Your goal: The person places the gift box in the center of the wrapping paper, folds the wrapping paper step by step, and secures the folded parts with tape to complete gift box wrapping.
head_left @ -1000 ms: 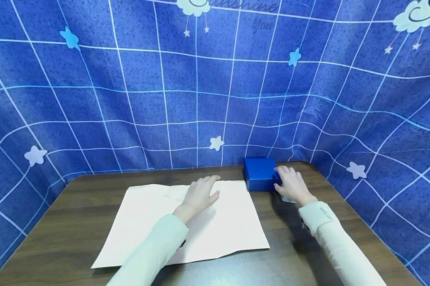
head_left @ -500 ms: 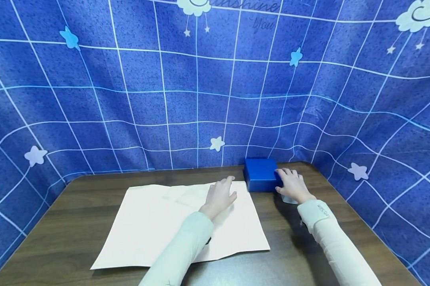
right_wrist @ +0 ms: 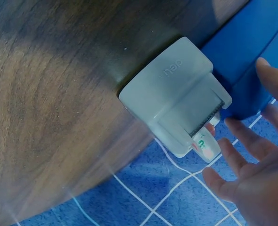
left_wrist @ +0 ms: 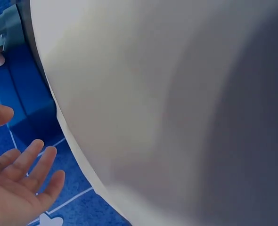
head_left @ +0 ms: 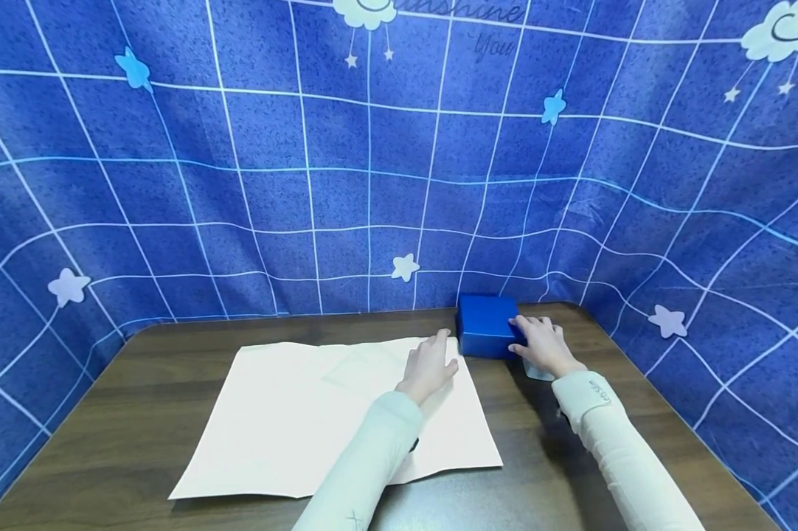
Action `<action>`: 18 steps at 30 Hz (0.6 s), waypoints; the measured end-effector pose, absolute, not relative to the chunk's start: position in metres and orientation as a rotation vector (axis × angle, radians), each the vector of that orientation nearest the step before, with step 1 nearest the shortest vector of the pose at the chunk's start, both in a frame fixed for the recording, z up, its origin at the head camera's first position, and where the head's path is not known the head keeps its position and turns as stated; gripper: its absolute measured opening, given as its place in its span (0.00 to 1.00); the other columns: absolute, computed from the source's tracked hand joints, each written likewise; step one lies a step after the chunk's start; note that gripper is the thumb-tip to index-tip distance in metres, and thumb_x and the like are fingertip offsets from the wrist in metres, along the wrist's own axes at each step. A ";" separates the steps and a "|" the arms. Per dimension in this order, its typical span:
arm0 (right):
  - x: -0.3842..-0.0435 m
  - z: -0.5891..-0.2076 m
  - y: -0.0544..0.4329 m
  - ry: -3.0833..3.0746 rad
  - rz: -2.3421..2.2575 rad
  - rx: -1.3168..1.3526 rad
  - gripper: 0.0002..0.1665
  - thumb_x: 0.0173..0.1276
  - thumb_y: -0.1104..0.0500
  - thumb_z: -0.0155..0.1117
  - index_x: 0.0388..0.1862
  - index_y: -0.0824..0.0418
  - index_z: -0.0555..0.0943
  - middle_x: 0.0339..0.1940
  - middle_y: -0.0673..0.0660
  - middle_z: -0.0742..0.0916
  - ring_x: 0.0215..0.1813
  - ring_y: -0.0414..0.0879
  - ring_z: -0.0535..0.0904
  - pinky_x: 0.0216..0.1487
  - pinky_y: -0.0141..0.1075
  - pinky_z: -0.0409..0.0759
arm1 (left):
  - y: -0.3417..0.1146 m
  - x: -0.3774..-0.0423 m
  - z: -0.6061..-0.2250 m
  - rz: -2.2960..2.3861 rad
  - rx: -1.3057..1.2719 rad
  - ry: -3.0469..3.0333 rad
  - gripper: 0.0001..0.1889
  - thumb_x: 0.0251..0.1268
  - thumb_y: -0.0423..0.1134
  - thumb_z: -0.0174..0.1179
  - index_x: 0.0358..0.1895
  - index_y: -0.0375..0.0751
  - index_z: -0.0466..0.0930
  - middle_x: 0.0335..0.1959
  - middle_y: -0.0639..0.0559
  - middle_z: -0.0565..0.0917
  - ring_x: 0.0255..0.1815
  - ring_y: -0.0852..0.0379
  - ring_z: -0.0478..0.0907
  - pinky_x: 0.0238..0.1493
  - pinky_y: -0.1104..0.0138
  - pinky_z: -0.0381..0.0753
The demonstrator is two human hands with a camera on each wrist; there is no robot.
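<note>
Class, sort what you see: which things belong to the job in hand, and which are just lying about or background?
Likely part of the job:
Blue box, right hand at its end
White paper, left hand over it
Tape dispenser, beside the box

Just surroundings:
Wooden table
Patterned blue curtain

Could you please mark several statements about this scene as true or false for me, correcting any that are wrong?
1. The blue box is right of the white paper sheet in the head view. True.
2. The tape dispenser bears the lettering "deli". True.
3. The tape dispenser stands on the paper sheet. False: it stands on the wooden tabletop beside the blue box.
4. The left grip is over the paper sheet. True.
5. The left grip is holding the tape dispenser. False: it holds nothing.
6. Behind the tabletop hangs plain red cloth. False: the backdrop is blue, patterned with stars and clouds.
</note>
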State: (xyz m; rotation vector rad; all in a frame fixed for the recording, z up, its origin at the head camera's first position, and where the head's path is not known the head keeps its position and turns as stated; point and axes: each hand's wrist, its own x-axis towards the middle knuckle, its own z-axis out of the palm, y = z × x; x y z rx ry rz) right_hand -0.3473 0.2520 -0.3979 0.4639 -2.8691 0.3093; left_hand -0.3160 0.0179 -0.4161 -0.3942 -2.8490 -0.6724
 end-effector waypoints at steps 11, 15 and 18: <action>-0.347 -0.400 0.257 -2.828 0.394 0.530 0.23 0.56 0.62 0.65 0.51 0.60 0.71 0.57 0.65 0.78 0.54 0.69 0.69 0.51 0.65 0.60 | 0.031 -0.315 -0.420 -0.724 -0.349 -2.948 0.36 0.57 0.44 0.58 0.68 0.39 0.54 0.60 0.41 0.72 0.56 0.44 0.73 0.55 0.53 0.72; -0.347 -0.399 0.259 -2.836 0.449 0.559 0.23 0.55 0.64 0.65 0.50 0.60 0.71 0.57 0.63 0.78 0.56 0.68 0.68 0.52 0.66 0.57 | 0.034 -0.315 -0.421 -0.741 -0.398 -2.940 0.37 0.57 0.43 0.58 0.68 0.36 0.53 0.60 0.40 0.72 0.56 0.42 0.73 0.54 0.53 0.73; -0.346 -0.398 0.260 -2.861 0.476 0.561 0.23 0.55 0.64 0.65 0.50 0.60 0.70 0.57 0.63 0.78 0.57 0.70 0.66 0.53 0.66 0.55 | 0.037 -0.313 -0.422 -0.767 -0.433 -2.958 0.39 0.57 0.44 0.58 0.69 0.34 0.50 0.62 0.40 0.70 0.57 0.42 0.72 0.55 0.53 0.72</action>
